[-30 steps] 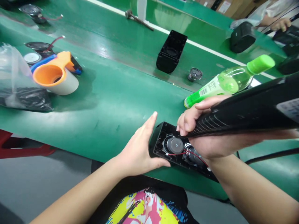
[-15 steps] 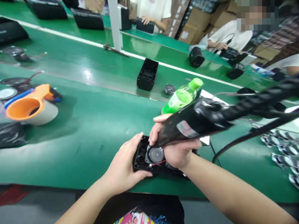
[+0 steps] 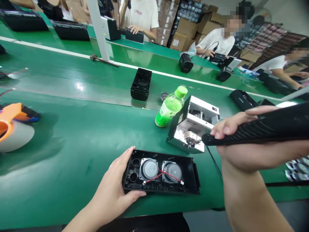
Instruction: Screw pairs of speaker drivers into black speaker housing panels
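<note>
My left hand (image 3: 113, 185) grips the left end of a black speaker housing (image 3: 187, 167), thumb on the near edge and fingers on the far one. Two round speaker drivers (image 3: 149, 169) with red wires sit side by side inside the housing. My right hand (image 3: 238, 141) is wrapped round a black electric screwdriver (image 3: 260, 129). The screwdriver's front end points left at a silver screw feeder (image 3: 198, 124); whether its bit touches the feeder I cannot tell.
A bottle with green liquid (image 3: 169, 106) stands beside the feeder. Farther back are another black housing (image 3: 142, 83) and a loose driver (image 3: 164, 96). An orange and white tape roll (image 3: 18, 132) lies at left. Several drivers (image 3: 298, 169) sit at right. Other people work across the bench.
My right hand has lifted the screwdriver off the housing and carried it right to the feeder, uncovering both drivers. My left hand still holds the housing. The camera view has shifted.
</note>
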Motion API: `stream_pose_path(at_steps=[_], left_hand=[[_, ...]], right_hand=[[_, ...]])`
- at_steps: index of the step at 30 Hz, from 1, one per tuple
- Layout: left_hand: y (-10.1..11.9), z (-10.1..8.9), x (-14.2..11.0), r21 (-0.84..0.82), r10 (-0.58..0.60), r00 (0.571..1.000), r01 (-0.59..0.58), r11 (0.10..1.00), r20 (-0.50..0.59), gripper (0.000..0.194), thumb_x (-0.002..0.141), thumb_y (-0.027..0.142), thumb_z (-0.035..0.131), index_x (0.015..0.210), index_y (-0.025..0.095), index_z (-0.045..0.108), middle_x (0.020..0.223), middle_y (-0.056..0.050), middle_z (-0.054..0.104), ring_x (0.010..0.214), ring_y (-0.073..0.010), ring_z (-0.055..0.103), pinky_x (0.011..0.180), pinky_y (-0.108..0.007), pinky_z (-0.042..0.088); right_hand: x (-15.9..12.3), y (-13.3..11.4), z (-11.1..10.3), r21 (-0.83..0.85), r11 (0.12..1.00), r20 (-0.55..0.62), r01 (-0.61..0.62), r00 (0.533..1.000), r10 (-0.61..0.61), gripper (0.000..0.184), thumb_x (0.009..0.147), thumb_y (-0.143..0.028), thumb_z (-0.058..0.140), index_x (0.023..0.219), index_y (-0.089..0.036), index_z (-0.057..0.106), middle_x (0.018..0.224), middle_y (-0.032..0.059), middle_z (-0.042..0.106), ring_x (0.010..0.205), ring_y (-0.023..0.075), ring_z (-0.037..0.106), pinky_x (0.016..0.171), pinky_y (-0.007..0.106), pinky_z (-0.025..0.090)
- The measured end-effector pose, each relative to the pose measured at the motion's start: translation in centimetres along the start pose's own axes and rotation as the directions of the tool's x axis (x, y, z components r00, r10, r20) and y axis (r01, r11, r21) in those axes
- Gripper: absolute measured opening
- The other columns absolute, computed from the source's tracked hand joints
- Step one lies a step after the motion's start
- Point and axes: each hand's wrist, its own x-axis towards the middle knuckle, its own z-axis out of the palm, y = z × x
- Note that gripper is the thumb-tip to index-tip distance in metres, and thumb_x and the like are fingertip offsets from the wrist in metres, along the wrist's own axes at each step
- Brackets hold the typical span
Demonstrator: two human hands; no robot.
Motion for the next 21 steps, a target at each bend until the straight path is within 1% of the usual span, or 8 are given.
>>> stream_pose_path(at_steps=[1,2,6,10,13,14,18,21], left_hand=[[0.02,-0.04,0.02,0.003,-0.002,1.000,0.002,1.000,0.003,0.119,0.087,0.046,0.089,0.180,0.033,0.016,0.175,-0.018,0.050,0.155,-0.0446,0.057,0.119,-0.064,0.060],[0.06,-0.08,0.03,0.005,-0.005,1.000,0.005,1.000,0.005,0.119,0.087,0.045,0.089,0.180,0.033,0.016,0.175,-0.018,0.050,0.155,-0.0442,0.057,0.119,-0.064,0.060],[0.21,-0.20,0.06,0.002,-0.012,1.000,0.012,1.000,0.012,0.119,0.088,0.043,0.089,0.180,0.033,0.015,0.175,-0.018,0.050,0.155,-0.0433,0.057,0.120,-0.063,0.059],[0.18,-0.13,0.01,-0.009,-0.029,0.999,0.029,1.000,0.019,0.121,0.086,0.047,0.091,0.180,0.035,0.015,0.176,-0.017,0.049,0.157,-0.0436,0.056,0.122,-0.065,0.057],[0.15,-0.13,-0.11,-0.022,-0.044,0.999,0.045,0.999,0.028,0.122,0.087,0.051,0.091,0.180,0.036,0.013,0.177,-0.015,0.047,0.158,-0.0429,0.054,0.123,-0.065,0.055],[0.15,-0.16,-0.15,-0.026,-0.047,0.998,0.048,0.999,0.032,0.122,0.087,0.051,0.091,0.180,0.037,0.013,0.177,-0.015,0.047,0.158,-0.0427,0.053,0.124,-0.066,0.055],[0.14,-0.23,-0.25,-0.033,-0.046,0.998,0.047,0.998,0.035,0.122,0.087,0.049,0.091,0.180,0.037,0.013,0.178,-0.014,0.046,0.159,-0.0425,0.053,0.124,-0.066,0.054],[0.11,-0.19,-0.15,-0.034,-0.040,0.998,0.041,0.999,0.037,0.122,0.087,0.049,0.091,0.180,0.037,0.013,0.178,-0.014,0.045,0.159,-0.0427,0.053,0.124,-0.067,0.054]], right_hand=[[-0.05,0.35,0.32,-0.046,0.999,0.023,0.027,0.999,-0.026,0.097,0.093,-0.095,0.007,0.083,-0.023,0.072,0.039,-0.0004,0.048,0.024,0.0201,0.041,0.021,0.031,0.031],[-0.12,0.49,0.63,-0.076,0.997,0.009,0.014,1.000,-0.013,0.097,0.096,-0.091,0.005,0.086,-0.022,0.071,0.040,-0.0008,0.049,0.025,0.0199,0.042,0.022,0.030,0.031],[-0.32,0.18,1.09,-0.138,0.990,-0.102,-0.037,0.995,0.023,0.089,0.104,-0.081,0.007,0.092,-0.020,0.072,0.046,-0.0020,0.050,0.034,0.0176,0.050,0.031,0.028,0.038],[-0.35,0.34,0.66,-0.141,0.989,-0.072,-0.049,0.997,0.040,0.085,0.103,-0.080,0.008,0.095,-0.023,0.070,0.048,-0.0032,0.050,0.036,0.0195,0.048,0.028,0.032,0.035],[-0.23,0.42,0.56,-0.150,0.987,-0.070,-0.062,0.996,0.052,0.079,0.107,-0.074,0.014,0.097,-0.021,0.072,0.049,-0.0031,0.051,0.038,0.0197,0.050,0.028,0.033,0.035],[-0.17,0.40,0.60,-0.149,0.987,-0.083,-0.068,0.995,0.056,0.080,0.108,-0.072,0.011,0.097,-0.021,0.072,0.048,-0.0030,0.050,0.037,0.0199,0.050,0.028,0.034,0.034],[0.06,0.40,0.73,-0.126,0.987,-0.145,-0.101,0.986,0.083,0.098,0.106,-0.062,-0.019,0.093,-0.021,0.070,0.045,-0.0017,0.045,0.035,0.0199,0.050,0.027,0.033,0.033],[0.15,0.60,0.54,-0.103,0.985,-0.156,-0.136,0.981,0.119,0.104,0.104,-0.061,-0.023,0.094,-0.020,0.071,0.047,-0.0010,0.047,0.036,0.0190,0.052,0.027,0.031,0.034]])
